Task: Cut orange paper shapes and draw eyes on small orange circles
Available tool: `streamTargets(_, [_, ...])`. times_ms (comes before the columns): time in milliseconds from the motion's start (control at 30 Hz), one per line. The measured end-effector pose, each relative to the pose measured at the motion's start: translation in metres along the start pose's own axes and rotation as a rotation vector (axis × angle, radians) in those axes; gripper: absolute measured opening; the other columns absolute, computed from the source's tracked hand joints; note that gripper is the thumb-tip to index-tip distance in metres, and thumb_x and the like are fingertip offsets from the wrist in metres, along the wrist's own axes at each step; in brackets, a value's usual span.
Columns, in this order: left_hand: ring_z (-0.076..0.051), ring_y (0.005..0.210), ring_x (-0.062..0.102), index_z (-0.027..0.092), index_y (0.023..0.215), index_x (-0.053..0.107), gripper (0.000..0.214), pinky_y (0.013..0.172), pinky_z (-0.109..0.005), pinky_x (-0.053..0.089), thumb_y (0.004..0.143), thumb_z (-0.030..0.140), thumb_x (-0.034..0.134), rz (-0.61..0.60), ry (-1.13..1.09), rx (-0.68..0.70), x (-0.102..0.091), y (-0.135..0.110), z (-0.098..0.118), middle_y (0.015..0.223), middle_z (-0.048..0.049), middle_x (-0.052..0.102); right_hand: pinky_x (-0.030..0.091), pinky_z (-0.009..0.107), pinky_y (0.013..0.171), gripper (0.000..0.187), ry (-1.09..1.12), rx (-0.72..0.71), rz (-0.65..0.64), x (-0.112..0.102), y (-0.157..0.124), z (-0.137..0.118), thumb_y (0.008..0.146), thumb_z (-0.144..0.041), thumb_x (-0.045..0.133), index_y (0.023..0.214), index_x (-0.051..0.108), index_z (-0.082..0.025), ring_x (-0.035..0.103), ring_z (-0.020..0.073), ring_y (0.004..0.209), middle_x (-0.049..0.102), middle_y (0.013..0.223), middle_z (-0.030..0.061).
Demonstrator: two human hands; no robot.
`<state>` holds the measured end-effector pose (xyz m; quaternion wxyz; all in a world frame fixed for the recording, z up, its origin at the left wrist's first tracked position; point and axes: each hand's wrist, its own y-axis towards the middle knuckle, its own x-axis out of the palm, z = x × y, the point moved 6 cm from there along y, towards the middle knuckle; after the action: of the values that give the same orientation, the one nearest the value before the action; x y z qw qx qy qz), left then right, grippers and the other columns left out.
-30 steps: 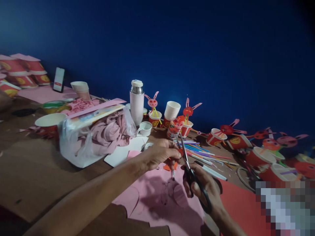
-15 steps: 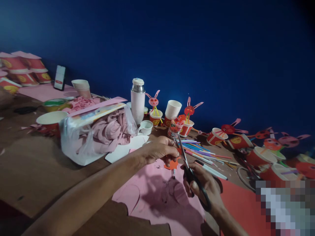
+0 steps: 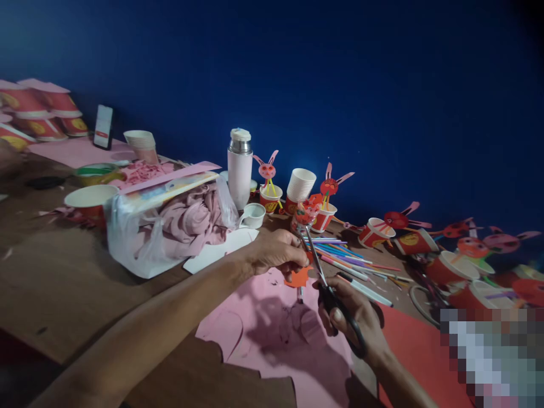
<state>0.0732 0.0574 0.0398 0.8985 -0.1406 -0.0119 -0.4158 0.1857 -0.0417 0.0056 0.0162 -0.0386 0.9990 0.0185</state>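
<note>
My left hand (image 3: 276, 252) pinches a small orange paper shape (image 3: 298, 277) just above the pink paper sheet (image 3: 276, 334). In my right hand (image 3: 355, 317) are black-handled scissors (image 3: 325, 286), fingers through the loops, blades pointing up and touching the orange shape's right edge. Both hands hover over the brown table, close together.
A plastic bag of pink cloth (image 3: 170, 224) lies left of my hands. Behind stand a white thermos (image 3: 238, 167), a white mug (image 3: 251, 215), stacked paper cups (image 3: 300, 187) and rabbit cup crafts (image 3: 268, 190). Coloured straws and pens (image 3: 348, 263) lie right; red paper (image 3: 419, 357); a phone (image 3: 103, 126).
The orange shape has come further out from under my left fingers and turned a little against the scissor blades. The view has shifted slightly; the hands stay in place.
</note>
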Motion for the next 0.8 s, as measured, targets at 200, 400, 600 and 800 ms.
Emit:
streamTargets(200, [-0.006,0.036,0.043,0.010,0.055,0.058,0.004,0.035,-0.017,0.038,0.058,0.008,0.056,-0.016,-0.002,-0.021,-0.001,0.001,-0.001,0.042,0.0024,0.050,0.038,0.022,0.041,0.054,-0.030,-0.010,-0.026,-0.003,0.001,0.006,0.067,-0.056,0.065,0.102,0.053,-0.017,0.042,0.0086,0.043,0.049,0.056,-0.0036])
streamTargets(400, [-0.006,0.036,0.042,0.011,0.053,0.057,0.004,0.037,-0.018,0.040,0.057,0.010,0.057,-0.030,0.006,0.004,-0.002,0.003,-0.002,0.042,0.0026,0.049,0.038,0.021,0.039,0.055,-0.024,-0.007,-0.026,-0.004,0.001,0.009,0.068,-0.056,0.064,0.104,0.053,-0.017,0.041,0.0079,0.042,0.049,0.056,-0.0039])
streamTargets(600, [-0.006,0.037,0.041,0.011,0.053,0.058,0.003,0.037,-0.019,0.040,0.056,0.012,0.058,-0.045,0.018,0.015,-0.003,0.002,-0.003,0.043,0.0023,0.050,0.037,0.021,0.038,0.055,-0.022,0.016,-0.026,-0.004,0.002,0.007,0.066,-0.056,0.066,0.102,0.055,-0.017,0.041,0.0076,0.041,0.048,0.056,-0.0043])
streamTargets(800, [-0.007,0.037,0.043,0.011,0.054,0.058,0.003,0.038,-0.020,0.041,0.055,0.013,0.058,-0.054,0.017,-0.014,-0.003,0.002,-0.005,0.044,0.0016,0.051,0.036,0.020,0.040,0.054,-0.022,0.080,-0.053,-0.005,0.001,-0.003,0.064,-0.057,0.068,0.097,0.056,-0.016,0.042,0.0073,0.044,0.049,0.058,-0.0037])
